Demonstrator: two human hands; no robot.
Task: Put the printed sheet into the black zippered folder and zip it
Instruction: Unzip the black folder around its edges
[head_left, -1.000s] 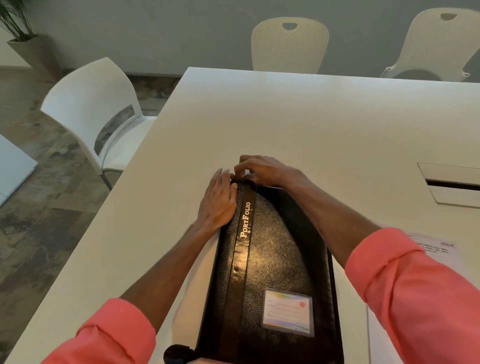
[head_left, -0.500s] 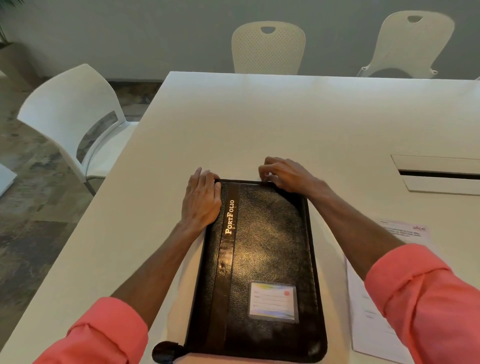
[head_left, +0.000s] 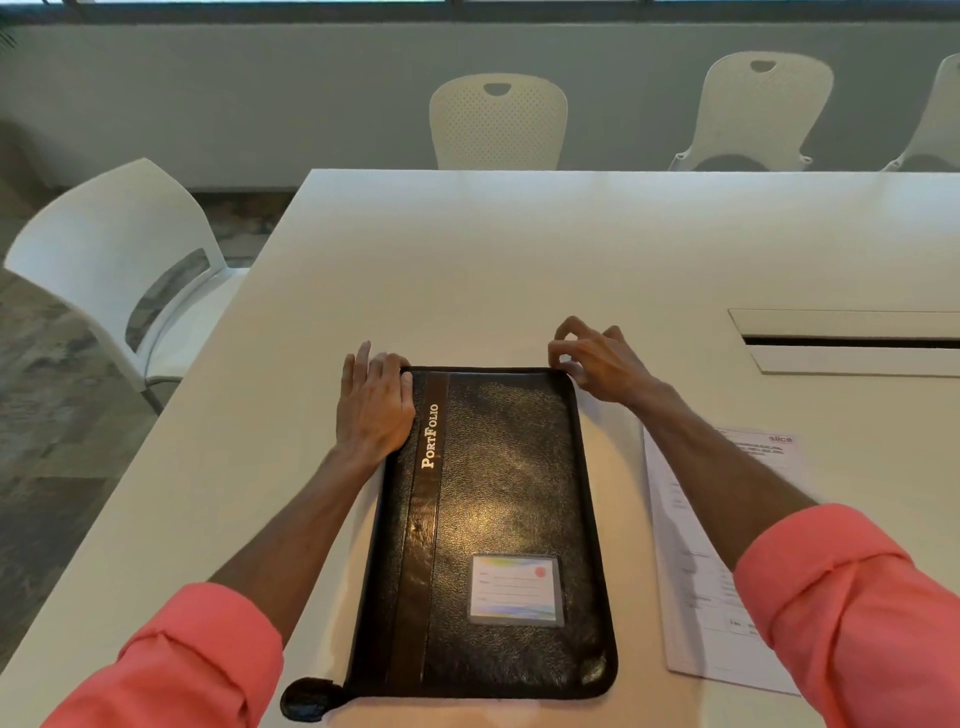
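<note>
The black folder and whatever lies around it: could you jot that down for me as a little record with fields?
folder: black folder, lying flat and closed on the white table, gold "PortFolio" lettering on its strip
left hand: left hand resting flat on the folder's far left corner
right hand: right hand at the far right corner, fingertips pinched together
printed sheet: printed sheet on the table right of the folder, partly under the right arm
label: card window on the cover

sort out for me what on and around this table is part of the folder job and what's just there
Part of the job:
- black zippered folder, lying shut
- printed sheet, beside it on the table
- left hand, flat on the folder's spine edge
- right hand, at its far corner

Just there:
- white chairs
- table slot
</note>
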